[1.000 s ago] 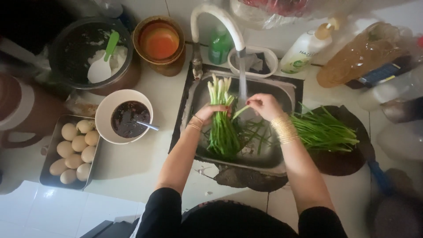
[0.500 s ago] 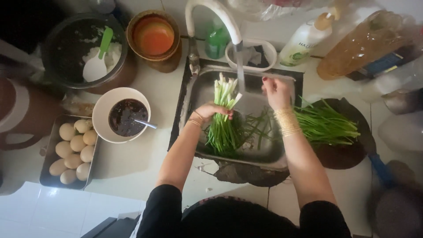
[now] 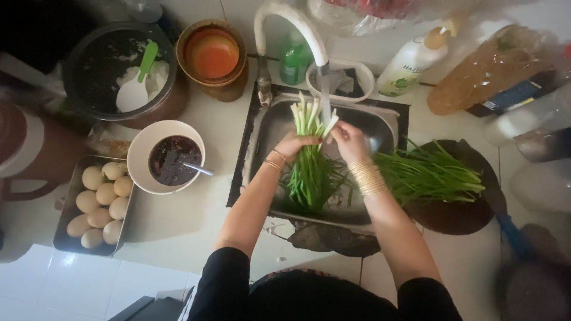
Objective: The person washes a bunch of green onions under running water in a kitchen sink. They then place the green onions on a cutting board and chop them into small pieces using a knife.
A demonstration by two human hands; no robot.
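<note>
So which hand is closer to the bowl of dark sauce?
The left hand. It grips the green onions over the sink, just right of the bowl of dark sauce. The right hand is farther away, beyond the onions.

Green-onion bunch [image 3: 309,160], white ends up

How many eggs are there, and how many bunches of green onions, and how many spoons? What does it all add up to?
Eggs: 9
Green onion bunches: 2 (one held in the sink, one lying to its right)
Spoons: 2 (one in the rice pot, one in the sauce bowl)
Total: 13
</note>
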